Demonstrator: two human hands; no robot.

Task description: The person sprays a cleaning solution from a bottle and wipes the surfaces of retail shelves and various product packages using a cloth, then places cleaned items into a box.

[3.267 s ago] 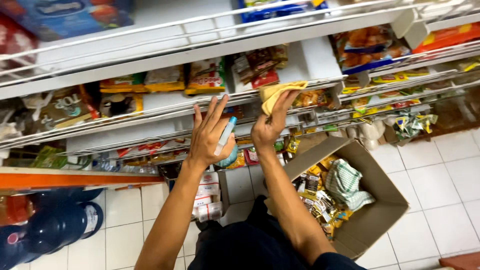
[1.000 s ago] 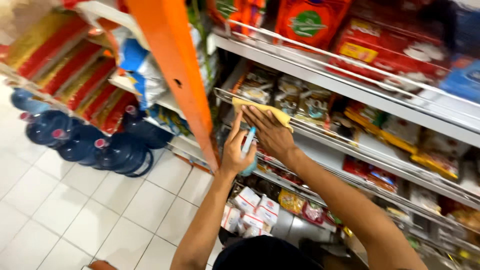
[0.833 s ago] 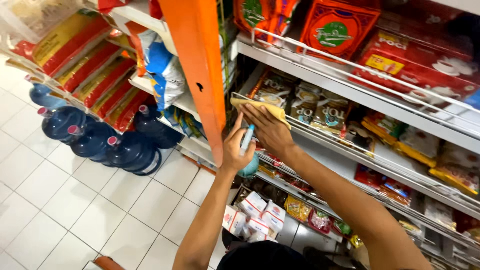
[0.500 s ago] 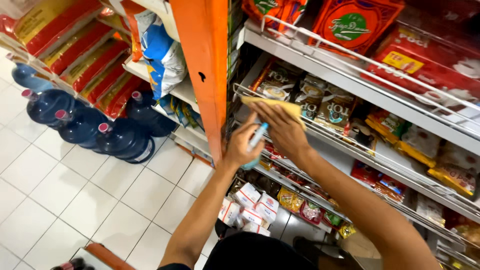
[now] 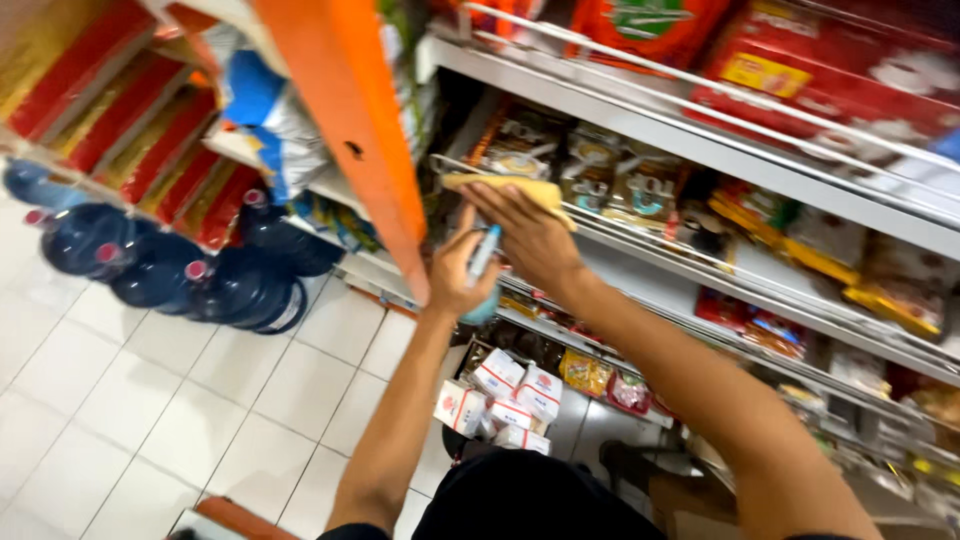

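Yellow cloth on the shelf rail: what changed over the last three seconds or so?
The right hand slid the yellow cloth leftward along the shelf rail, from beside the cardboard box to the end by the orange upright. The left hand followed, its spray bottle now gripped closer. Unchanged: cloth under the right hand, bottle in the left, snack packets on the shelf.

Both forearms are bare, no sleeves showing below the shelf rail [image 5: 640,235]; dark clothing covers the lap.
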